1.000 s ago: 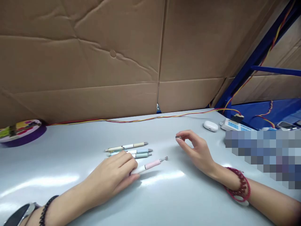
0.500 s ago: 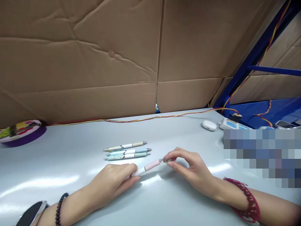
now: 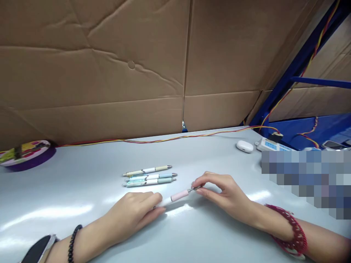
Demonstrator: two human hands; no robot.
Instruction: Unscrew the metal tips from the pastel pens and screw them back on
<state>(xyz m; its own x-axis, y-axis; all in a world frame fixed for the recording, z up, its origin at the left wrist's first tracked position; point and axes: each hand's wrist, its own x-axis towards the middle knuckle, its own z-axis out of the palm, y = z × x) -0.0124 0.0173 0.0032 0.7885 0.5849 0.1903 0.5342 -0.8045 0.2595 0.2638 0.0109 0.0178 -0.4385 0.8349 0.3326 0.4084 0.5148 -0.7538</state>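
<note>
A white and pink pen (image 3: 179, 196) is held just above the table between my two hands, slanting up to the right. My left hand (image 3: 137, 210) is closed round its white end, pinching the barrel between thumb and fingers. At the pink grip's end, my right hand (image 3: 223, 195) pinches the small silver metal tip (image 3: 196, 188) with thumb and forefinger. Whether that tip is separate from the barrel I cannot tell. Behind my left hand lie a yellow pen (image 3: 148, 170), a blue pen (image 3: 166, 176) and a green pen (image 3: 164, 180), roughly side by side.
A round purple-sided box (image 3: 33, 160) sits at the far left. A white earbud case (image 3: 245, 146) and a power strip (image 3: 270, 144) are at the back right. Twisted wires (image 3: 153, 141) run along the rear edge before a cardboard wall (image 3: 109, 80).
The pen's metal-tip end has dipped slightly, and more of the silver tip shows straight in line with the barrel. Both hands keep their pinch. The view has shifted a little.
</note>
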